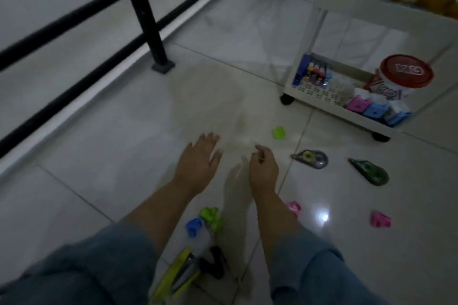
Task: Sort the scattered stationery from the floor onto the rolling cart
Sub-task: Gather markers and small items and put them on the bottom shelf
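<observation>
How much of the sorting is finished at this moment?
Done: bottles, a red-lidded tub and small boxes sit in the cart. In hand: left hand open; right hand curled, contents unclear. Left on the floor: two tape dispensers, several small coloured pieces.

Can't make out anything pinched in the curled right hand (263,168), way too blurry. Also cropped by the right edge: white plastic rolling cart (319,97).

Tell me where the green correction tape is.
Head view, right side: the green correction tape lies on the floor, right of the grey correction tape, in front of the cart.
</observation>
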Motion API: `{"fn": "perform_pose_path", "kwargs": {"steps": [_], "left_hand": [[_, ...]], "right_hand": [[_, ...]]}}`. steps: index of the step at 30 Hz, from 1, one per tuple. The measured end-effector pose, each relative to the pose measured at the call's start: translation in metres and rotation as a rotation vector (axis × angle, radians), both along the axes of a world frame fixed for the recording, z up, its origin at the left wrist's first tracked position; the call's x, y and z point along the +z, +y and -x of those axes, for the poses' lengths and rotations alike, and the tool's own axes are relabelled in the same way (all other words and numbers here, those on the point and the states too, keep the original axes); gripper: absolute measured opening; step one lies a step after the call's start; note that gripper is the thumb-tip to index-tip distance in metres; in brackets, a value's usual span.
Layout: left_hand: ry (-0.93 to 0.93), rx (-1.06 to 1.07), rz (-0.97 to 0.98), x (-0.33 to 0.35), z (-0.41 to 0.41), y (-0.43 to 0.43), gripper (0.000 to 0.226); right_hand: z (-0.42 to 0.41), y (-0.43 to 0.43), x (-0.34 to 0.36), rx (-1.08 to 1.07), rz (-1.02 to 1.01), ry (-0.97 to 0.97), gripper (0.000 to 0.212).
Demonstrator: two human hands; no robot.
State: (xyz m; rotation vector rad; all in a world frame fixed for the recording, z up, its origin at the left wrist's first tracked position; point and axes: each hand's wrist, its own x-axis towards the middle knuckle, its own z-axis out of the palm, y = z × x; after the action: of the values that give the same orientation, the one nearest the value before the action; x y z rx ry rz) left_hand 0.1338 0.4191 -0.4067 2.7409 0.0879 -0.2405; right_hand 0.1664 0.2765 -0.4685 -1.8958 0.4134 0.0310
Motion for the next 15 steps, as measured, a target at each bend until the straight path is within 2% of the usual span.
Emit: {"fn": "perform_pose_path", "kwargs": {"steps": [4,8,10,15], "left_hand": [[0.057,-0.004,0.109,-0.041,0.037,0.021,0.05],[-0.071,-0.047,0.241,-0.064,0.072,0.039,0.045],[-0.073,-0.076,0.294,-0.068,0.086,0.047,0.042],[-0.039,-0.04,0.43,-0.065,0.105,0.053,0.04]], "right_hand": [[0.041,0.007,-0.022,0.139,0.153,-0.06,0.027],[0.089,0.019,-0.031,0.189,0.146,-0.145,0.025],[0.113,0.018,-0.026,0.181,0.192,-0.173,0.027],[0.157,0.003,-0.014,0.206,0.346,-0.107,0.025]]}}
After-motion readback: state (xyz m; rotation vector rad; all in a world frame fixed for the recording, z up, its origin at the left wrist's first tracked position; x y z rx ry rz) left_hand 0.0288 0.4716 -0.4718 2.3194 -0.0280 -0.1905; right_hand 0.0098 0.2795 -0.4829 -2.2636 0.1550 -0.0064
